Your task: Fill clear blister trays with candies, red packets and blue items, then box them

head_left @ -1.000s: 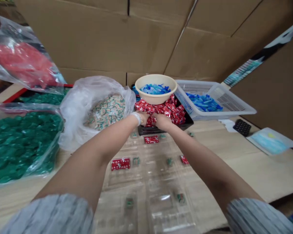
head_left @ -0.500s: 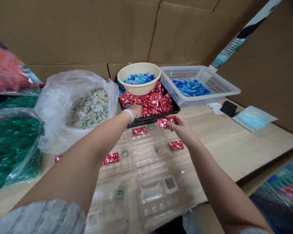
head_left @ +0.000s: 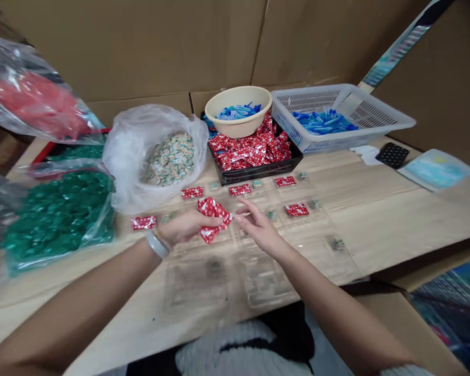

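My left hand (head_left: pixel 184 226) is closed around a small bunch of shiny red packets with white marks (head_left: pixel 210 209), held above the clear plastic trays (head_left: pixel 254 284). At the bunch's right end, the fingertips of my right hand (head_left: pixel 261 232) pinch a packet's corner. Single red packets (head_left: pixel 296 209) lie in several of the trays, along with small pale green squares (head_left: pixel 339 244). Behind my hands, a black tray (head_left: pixel 258 173) is heaped with more red packets (head_left: pixel 254 151).
A cream bowl (head_left: pixel 238 128) of blue pieces sits on the black tray. White basket (head_left: pixel 348 137) at right; plastic bag (head_left: pixel 121 156) of small squares and bag of green pieces (head_left: pixel 62 214) at left. Black card (head_left: pixel 392 155) and blue picture sheet (head_left: pixel 438 168) lie far right.
My left hand has come out of the black tray with a bunch of red packets. My right hand has moved left to meet it. More packets lie in the back trays.
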### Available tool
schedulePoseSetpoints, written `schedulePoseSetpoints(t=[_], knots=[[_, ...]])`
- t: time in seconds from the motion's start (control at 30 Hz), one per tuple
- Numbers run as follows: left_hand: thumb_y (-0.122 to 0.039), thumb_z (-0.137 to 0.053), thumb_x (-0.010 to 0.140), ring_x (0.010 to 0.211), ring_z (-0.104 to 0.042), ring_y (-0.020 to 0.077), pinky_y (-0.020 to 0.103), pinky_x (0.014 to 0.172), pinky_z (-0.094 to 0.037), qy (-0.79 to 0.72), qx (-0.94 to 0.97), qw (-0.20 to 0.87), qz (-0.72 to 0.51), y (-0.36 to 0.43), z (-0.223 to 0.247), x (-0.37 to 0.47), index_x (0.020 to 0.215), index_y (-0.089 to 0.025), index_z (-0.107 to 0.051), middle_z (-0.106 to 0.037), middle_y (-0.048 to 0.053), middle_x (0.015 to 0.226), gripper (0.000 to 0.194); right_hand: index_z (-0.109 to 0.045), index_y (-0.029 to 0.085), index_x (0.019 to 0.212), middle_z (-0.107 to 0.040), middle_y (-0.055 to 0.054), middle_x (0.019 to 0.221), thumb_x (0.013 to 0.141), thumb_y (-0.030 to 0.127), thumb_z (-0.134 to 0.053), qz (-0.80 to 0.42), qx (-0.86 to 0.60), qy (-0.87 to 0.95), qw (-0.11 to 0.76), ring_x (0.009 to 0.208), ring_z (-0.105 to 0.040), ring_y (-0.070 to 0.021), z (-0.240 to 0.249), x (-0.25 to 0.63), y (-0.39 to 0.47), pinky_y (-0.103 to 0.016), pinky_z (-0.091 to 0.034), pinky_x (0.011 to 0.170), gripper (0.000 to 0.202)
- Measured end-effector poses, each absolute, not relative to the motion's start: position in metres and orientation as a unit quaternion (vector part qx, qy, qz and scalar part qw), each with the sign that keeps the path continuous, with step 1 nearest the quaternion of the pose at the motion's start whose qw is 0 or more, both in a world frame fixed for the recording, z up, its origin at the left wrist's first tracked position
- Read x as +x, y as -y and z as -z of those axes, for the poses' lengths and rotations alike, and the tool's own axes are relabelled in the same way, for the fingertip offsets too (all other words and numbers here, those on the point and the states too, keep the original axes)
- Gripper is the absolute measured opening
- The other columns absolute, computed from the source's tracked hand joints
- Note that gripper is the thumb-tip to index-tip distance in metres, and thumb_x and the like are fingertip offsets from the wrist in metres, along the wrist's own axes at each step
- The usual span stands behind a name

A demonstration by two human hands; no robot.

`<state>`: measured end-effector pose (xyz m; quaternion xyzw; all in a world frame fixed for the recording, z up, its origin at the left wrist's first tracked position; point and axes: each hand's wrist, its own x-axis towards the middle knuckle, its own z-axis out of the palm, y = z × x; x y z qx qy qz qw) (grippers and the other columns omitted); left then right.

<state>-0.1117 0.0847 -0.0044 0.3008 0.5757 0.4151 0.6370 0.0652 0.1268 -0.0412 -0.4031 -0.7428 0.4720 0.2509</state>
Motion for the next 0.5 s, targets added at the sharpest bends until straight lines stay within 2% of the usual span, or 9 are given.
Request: schedulePoseSetpoints(t=[0.07,0.17,0.23,0.33,0.4,0.5], knots=[[-0.015,-0.071,0.054,0.063,-0.058,0.0143,0.026,0.062,-0.046,-0.536,0.268,0.684,-0.416,-0.048,0.020,-0.109,0.074,-0.012,-0.064,-0.064,0.004,0.069,0.021,-0.055,0.020,0.091,-0.056,-0.001,0.078,0.075,0.037,-0.048,-0.601,-0.339,0.691,0.216,0.053,-0.048,-0.0096,0.043,0.046,-0.107,-0.022,-0.039,0.048,0.025],[-0.016,-0.071,0.055,0.066,-0.058,0.0129,0.025,0.063,-0.045,-0.511,0.233,0.709,-0.426,-0.003,0.031,-0.115,0.084,-0.012,-0.062,-0.065,0.005,0.078,0.031,-0.053,0.018,0.077,-0.049,0.004,0.060,0.070,0.035,-0.053,-0.646,-0.337,0.659,0.185,0.043,-0.040,-0.0076,0.054,0.035,-0.081,-0.020,-0.034,0.040,0.018],[-0.016,-0.072,0.055,0.068,-0.058,0.0135,0.026,0.065,-0.045,-0.527,0.212,0.698,-0.435,0.028,0.031,-0.125,0.086,-0.012,-0.062,-0.065,0.006,0.082,0.034,-0.052,0.018,0.073,-0.048,0.004,0.057,0.071,0.031,-0.052,-0.603,-0.368,0.677,0.208,0.045,-0.041,-0.0083,0.062,0.040,-0.076,-0.021,-0.035,0.042,0.014],[-0.020,-0.071,0.057,0.075,-0.058,0.0149,0.026,0.069,-0.044,-0.586,0.185,0.644,-0.455,0.073,0.027,-0.141,0.089,-0.012,-0.061,-0.065,0.006,0.087,0.034,-0.057,0.017,0.073,-0.055,0.000,0.065,0.073,0.023,-0.050,-0.478,-0.383,0.752,0.245,0.060,-0.050,-0.0120,0.068,0.048,-0.086,-0.024,-0.041,0.058,0.009],[-0.022,-0.070,0.058,0.075,-0.057,0.0156,0.027,0.070,-0.043,-0.623,0.199,0.604,-0.455,0.093,0.026,-0.148,0.086,-0.012,-0.060,-0.065,0.006,0.084,0.032,-0.061,0.016,0.075,-0.058,-0.003,0.074,0.073,0.017,-0.050,-0.411,-0.341,0.818,0.213,0.071,-0.053,-0.0142,0.068,0.040,-0.095,-0.026,-0.041,0.068,0.012],[-0.025,-0.068,0.057,0.068,-0.056,0.0157,0.027,0.066,-0.043,-0.666,0.248,0.555,-0.432,0.105,0.025,-0.153,0.077,-0.011,-0.059,-0.064,0.004,0.074,0.026,-0.064,0.015,0.075,-0.059,-0.005,0.076,0.073,0.012,-0.048,-0.344,-0.268,0.892,0.118,0.074,-0.053,-0.0153,0.066,0.011,-0.101,-0.027,-0.040,0.072,0.017]])
